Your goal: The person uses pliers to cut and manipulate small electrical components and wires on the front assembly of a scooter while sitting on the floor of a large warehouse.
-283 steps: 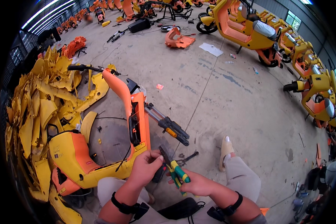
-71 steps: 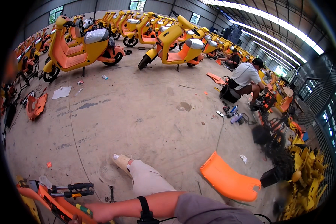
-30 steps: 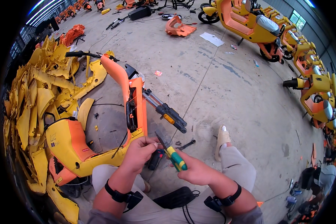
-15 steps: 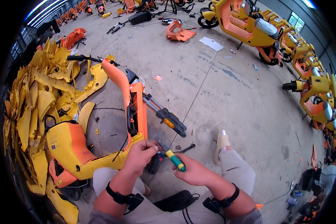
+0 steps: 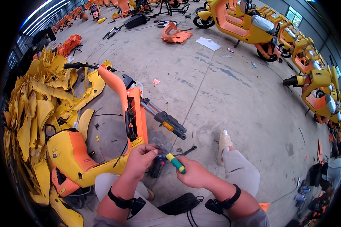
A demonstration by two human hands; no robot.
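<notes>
My right hand is closed around the handle of a hand tool with a green-and-yellow grip and a flat grey metal end. The tool points up and left, toward my left hand. There, thumb and fingers are pinched together beside the metal end; what they hold, if anything, is too small to make out. Just beyond my hands is a partly stripped yellow-and-orange scooter, with its front fork reaching out to the right. A black-and-red power tool sits on the floor, partly hidden by my left hand.
A dark bar-shaped tool lies on the floor past my right hand. Yellow body panels are heaped at the left. Whole scooters stand along the right. An orange panel and white paper lie farther off.
The whole view has shifted slightly, so the background sits a little lower left at the scooter. My hands keep nearly the same pose, the tool still in my right hand.
</notes>
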